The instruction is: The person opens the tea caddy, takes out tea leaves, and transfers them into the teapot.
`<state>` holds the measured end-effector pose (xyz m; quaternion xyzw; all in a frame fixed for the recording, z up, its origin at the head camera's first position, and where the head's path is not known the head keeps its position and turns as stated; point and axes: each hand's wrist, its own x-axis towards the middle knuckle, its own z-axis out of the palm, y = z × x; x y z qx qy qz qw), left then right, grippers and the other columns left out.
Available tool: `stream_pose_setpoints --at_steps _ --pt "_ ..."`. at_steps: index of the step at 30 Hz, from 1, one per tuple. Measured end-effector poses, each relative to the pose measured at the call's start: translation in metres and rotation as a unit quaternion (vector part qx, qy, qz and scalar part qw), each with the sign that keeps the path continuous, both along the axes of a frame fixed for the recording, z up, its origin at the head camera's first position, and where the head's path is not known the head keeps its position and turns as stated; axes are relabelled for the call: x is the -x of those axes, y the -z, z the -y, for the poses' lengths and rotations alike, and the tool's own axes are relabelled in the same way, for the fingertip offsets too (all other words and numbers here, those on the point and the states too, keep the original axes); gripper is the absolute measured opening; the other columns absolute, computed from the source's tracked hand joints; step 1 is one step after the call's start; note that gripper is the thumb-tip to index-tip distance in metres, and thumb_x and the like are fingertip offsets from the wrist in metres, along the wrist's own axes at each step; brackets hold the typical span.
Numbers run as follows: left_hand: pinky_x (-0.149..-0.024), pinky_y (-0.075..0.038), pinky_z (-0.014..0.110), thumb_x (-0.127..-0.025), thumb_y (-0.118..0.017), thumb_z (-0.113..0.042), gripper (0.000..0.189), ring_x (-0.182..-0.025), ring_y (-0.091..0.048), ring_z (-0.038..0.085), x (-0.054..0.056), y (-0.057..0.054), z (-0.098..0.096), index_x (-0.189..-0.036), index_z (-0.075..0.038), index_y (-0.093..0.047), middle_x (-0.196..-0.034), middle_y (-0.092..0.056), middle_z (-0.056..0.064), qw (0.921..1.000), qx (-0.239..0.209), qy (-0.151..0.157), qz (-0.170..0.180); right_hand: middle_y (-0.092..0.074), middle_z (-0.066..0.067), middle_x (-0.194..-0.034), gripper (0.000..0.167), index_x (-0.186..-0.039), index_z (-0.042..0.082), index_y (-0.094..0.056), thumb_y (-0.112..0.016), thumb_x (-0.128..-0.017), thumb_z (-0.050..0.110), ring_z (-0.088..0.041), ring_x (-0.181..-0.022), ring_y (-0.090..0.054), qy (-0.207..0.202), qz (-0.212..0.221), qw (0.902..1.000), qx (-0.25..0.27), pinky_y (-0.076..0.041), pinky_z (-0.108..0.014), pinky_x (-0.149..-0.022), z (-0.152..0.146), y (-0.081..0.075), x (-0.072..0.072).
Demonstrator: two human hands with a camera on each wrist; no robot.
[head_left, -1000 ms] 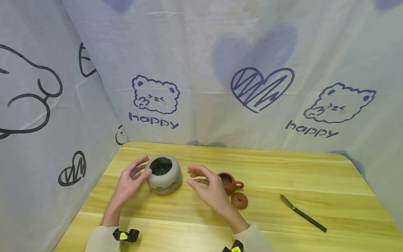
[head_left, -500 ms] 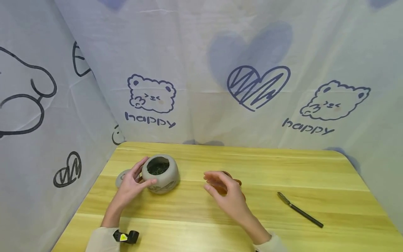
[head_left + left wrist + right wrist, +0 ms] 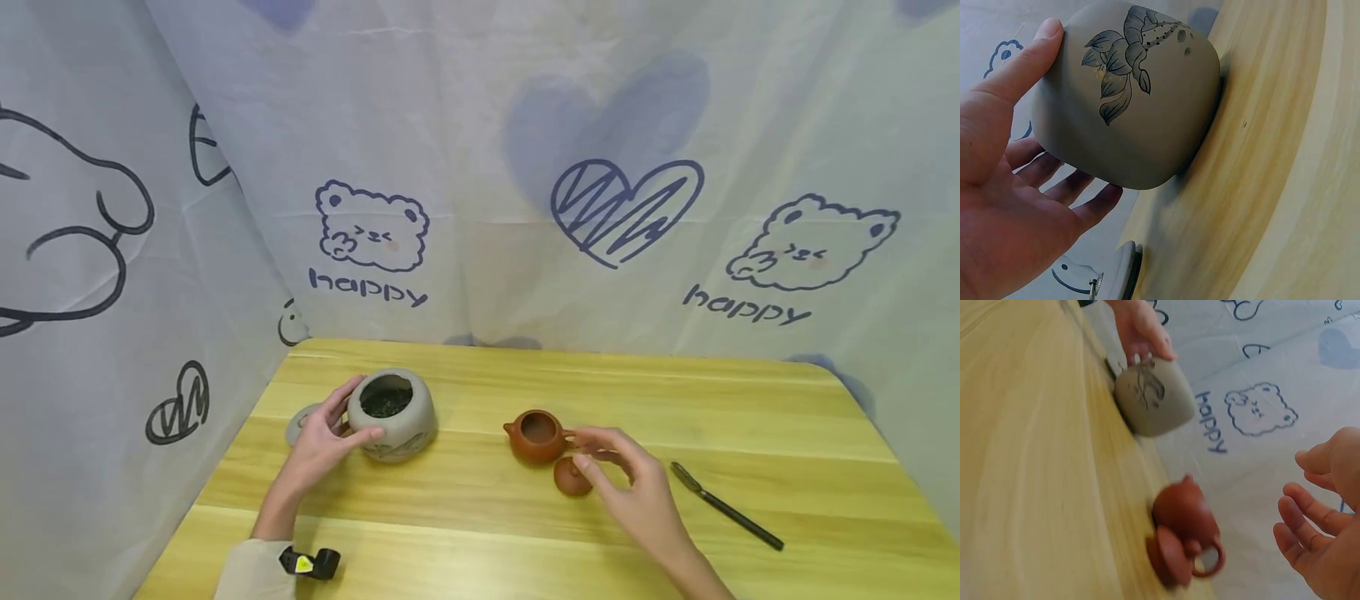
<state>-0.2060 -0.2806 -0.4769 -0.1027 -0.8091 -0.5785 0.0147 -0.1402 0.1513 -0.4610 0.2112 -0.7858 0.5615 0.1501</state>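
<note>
Gray lid: The jar's flat cover [image 3: 297,427] lies on the table [image 3: 465,517] at far left, partly hidden behind the person's hand.
Left hand: The person's left hand [image 3: 318,442] grips the gray jar from its left side, thumb across the near face and fingers curved around the far side.
Gray jar: The round gray jar [image 3: 401,431] stands mouth up on the wooden surface, within the left hand's grasp, dark leafy contents [image 3: 386,405] visible inside; the left wrist view shows a floral drawing on its wall.
Teapot: A small reddish-brown teapot [image 3: 534,450] sits upright and uncovered to the jar's right, well apart from it, spout toward the jar and handle toward the right hand.
Teapot lid: The matching knobbed lid [image 3: 570,479] lies just beside the pot on its near side, partly behind the right thumb in the head view.
Right hand: The right hand [image 3: 636,487] hovers near the pot's handle and lid, holding nothing, thumb and loosely bent fingers apart; the right wrist view shows a gap between hand and pot.
Dark-handled tool: A slender tool [image 3: 738,518] lies aslant at far right, beyond the right hand.
</note>
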Motion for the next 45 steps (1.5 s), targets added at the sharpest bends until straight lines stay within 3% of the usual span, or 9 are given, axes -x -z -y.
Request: stream_pose_setpoints --at_steps 9,14,21,27,34,40,45 --pt "-0.118 -0.032 0.041 -0.088 -0.083 -0.012 0.092 -0.153 -0.025 0.032 0.0 0.001 -0.004 -0.161 -0.002 -0.028 -0.166 -0.029 0.016 1.0 0.0 -0.008 0.005 -0.071 -0.004 -0.113 0.036 -0.126 0.014 -0.069 -0.073 -0.094 -0.002 -0.008 -0.103 -0.066 0.097 0.002 0.9933 -0.062 -0.055 -0.017 -0.09 -0.05 0.003 -0.021" --pt "-0.118 -0.032 0.043 -0.088 -0.084 -0.014 0.092 -0.153 -0.025 0.032 0.0 0.0 -0.005 -0.161 -0.003 -0.028 -0.165 -0.03 0.016 0.9999 0.004 -0.009 0.005 -0.072 -0.008 -0.111 0.033 -0.125 0.011 -0.07 -0.073 -0.094 0.0 -0.003 -0.097 -0.065 0.157 0.02 0.9826 -0.097 -0.053 -0.01 -0.085 -0.079 0.007 -0.031" --pt "-0.118 -0.032 0.046 -0.088 -0.083 -0.013 0.09 -0.152 -0.026 0.034 0.001 0.0 -0.006 -0.16 -0.004 -0.03 -0.164 -0.032 0.017 1.0 0.004 -0.006 -0.001 -0.072 0.0 -0.115 0.03 -0.126 0.013 -0.07 -0.075 -0.096 0.013 0.004 -0.094 -0.061 0.221 0.059 0.9604 -0.159 -0.053 -0.009 -0.076 -0.113 0.015 -0.042" --pt "-0.118 -0.032 0.045 -0.088 -0.083 -0.012 0.089 -0.152 -0.027 0.035 0.001 0.001 -0.006 -0.16 -0.004 -0.03 -0.164 -0.032 0.019 1.0 -0.004 -0.005 0.001 -0.072 -0.011 -0.114 0.034 -0.128 0.01 -0.068 -0.076 -0.096 0.019 0.014 -0.093 -0.052 0.236 0.089 0.9466 -0.201 -0.054 -0.012 -0.069 -0.139 0.028 -0.045" --pt "-0.118 -0.034 0.043 -0.088 -0.084 -0.013 0.09 -0.152 -0.028 0.032 0.001 0.002 -0.004 -0.16 -0.005 -0.031 -0.164 -0.033 0.016 1.0 -0.005 -0.005 0.003 -0.073 -0.016 -0.107 0.036 -0.124 0.006 -0.07 -0.081 -0.09 0.012 0.015 -0.086 -0.056 0.241 0.091 0.9405 -0.221 -0.053 -0.011 -0.063 -0.164 0.045 -0.046" --pt "-0.117 -0.034 0.039 -0.088 -0.084 -0.013 0.09 -0.152 -0.028 0.031 0.001 0.003 -0.001 -0.16 -0.005 -0.03 -0.164 -0.032 0.015 0.9999 -0.006 -0.008 0.004 -0.075 -0.015 -0.106 0.036 -0.119 0.006 -0.072 -0.084 -0.088 0.02 0.015 -0.082 -0.058 0.234 0.12 0.9306 -0.254 -0.052 -0.011 -0.063 -0.177 0.05 -0.048" --pt "-0.117 -0.036 0.035 -0.088 -0.083 -0.013 0.09 -0.152 -0.028 0.03 0.0 0.002 0.0 -0.16 -0.006 -0.031 -0.164 -0.032 0.015 0.9999 -0.008 -0.009 0.004 -0.074 -0.003 -0.091 0.034 -0.116 0.003 -0.073 -0.084 -0.086 0.015 0.009 -0.073 -0.058 0.219 0.163 0.9204 -0.28 -0.054 -0.019 -0.061 -0.184 0.051 -0.046"
